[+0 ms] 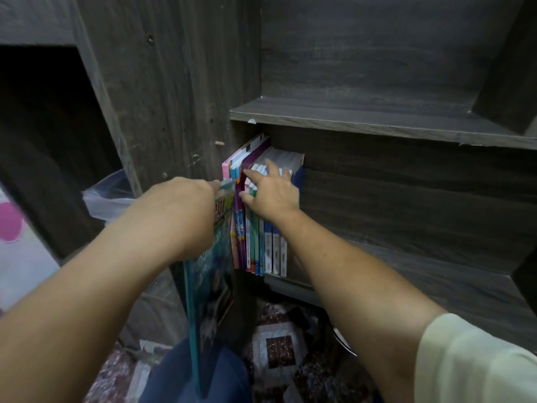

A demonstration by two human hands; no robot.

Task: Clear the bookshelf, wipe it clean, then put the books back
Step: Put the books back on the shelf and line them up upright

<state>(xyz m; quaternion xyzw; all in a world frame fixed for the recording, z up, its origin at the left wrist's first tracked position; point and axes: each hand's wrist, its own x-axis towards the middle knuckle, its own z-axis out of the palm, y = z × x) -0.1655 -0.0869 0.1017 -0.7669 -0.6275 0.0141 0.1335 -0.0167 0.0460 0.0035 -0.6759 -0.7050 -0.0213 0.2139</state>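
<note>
A dark wooden bookshelf [377, 123] fills the view. Several thin books [258, 239] stand upright at the left end of its lower shelf. My left hand [186, 207] grips a large teal-covered book [209, 286] by its top, upright, at the left edge of that row. My right hand [270, 193] rests on the tops of the standing books with fingers spread, thumb against a purple spine [239, 228]. The upper shelf holds nothing.
A clear plastic bag [107, 196] lines a bin in the dark opening at left. A patterned rug [279, 350] covers the floor below. The lower shelf board [421, 274] runs bare to the right of the books. My knee in blue cloth is at the bottom.
</note>
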